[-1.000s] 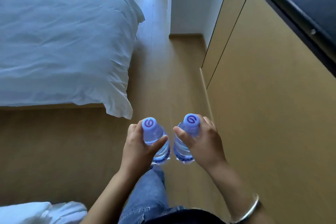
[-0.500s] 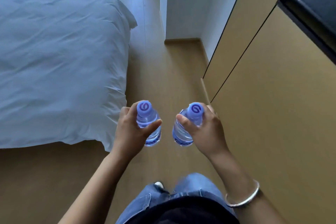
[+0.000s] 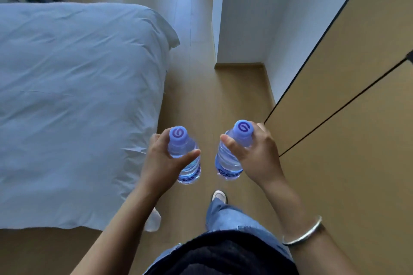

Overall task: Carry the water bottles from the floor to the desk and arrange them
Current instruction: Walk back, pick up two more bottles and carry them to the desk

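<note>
Two small clear water bottles are up off the floor, one in each hand, carried at about waist height over the strip of wooden floor between the bed and the cabinets. The left bottle stands nearly upright, its pale purple cap with a swirl mark facing up; the left hand has its grip closed around the neck and shoulder, thumb laid across the front. The right bottle leans a little, its matching cap tipped outward to the right; the right hand is wrapped around its upper half in the same way, thumb pressing on the near side. The two bottles hang just beside each other without touching, printed labels showing at their lower ends.

A silver bangle sits on the right forearm. Below the hands, blue jeans and one light shoe show on the floor. To the left a bed under a rumpled white duvet fills much of the room. To the right runs a wall of tan cabinet doors split by dark seams, and ahead a white wall corner juts out.
</note>
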Demonstrator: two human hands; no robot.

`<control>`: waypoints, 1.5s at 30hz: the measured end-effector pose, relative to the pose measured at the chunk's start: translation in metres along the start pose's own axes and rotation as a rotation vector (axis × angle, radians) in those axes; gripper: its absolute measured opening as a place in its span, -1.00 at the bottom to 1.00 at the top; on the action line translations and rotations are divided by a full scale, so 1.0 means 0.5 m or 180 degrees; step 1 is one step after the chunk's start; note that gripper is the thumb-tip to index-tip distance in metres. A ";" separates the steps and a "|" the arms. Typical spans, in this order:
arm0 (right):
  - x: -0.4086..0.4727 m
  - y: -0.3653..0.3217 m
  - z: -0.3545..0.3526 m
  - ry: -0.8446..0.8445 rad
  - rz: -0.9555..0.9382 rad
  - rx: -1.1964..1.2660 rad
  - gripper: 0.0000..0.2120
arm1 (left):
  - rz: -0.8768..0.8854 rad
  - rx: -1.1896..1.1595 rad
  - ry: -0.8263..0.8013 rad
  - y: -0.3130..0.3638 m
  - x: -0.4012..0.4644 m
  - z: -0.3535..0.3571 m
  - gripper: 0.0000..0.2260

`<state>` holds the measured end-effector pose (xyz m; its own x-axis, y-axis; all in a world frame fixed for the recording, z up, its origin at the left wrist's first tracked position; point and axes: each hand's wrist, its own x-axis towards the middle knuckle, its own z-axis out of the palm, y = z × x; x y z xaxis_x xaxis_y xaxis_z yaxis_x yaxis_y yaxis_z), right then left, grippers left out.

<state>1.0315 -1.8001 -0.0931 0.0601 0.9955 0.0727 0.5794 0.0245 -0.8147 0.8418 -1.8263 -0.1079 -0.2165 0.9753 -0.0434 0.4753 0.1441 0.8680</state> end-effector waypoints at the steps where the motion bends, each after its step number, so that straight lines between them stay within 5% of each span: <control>1: 0.049 -0.003 -0.003 -0.0023 -0.0071 -0.0052 -0.46 | 0.0022 0.0014 0.0064 0.013 0.042 0.008 -0.58; 12: 0.421 -0.005 0.005 -0.0048 -0.0098 -0.0007 -0.52 | -0.0200 -0.0130 0.0481 0.060 0.405 0.054 -0.45; 32: 1.046 -0.168 0.259 -0.0172 -0.0031 0.0009 -0.81 | 0.0192 0.0036 0.0107 0.068 1.137 -0.038 -0.52; 38: 1.214 -0.169 0.330 -0.0181 -0.0072 -0.0033 -0.68 | 0.0137 0.0134 0.0128 0.053 1.300 -0.047 -0.47; 45: 1.471 -0.149 0.390 -0.0373 -0.0164 -0.0073 -0.76 | 0.0049 0.0326 0.0183 0.056 1.541 -0.017 -0.56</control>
<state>0.8739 -1.0521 -0.0913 -0.0648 0.9969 0.0452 0.5978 0.0751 -0.7981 0.6813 -1.0724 -0.1127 -0.2556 0.9668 0.0005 0.5630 0.1484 0.8130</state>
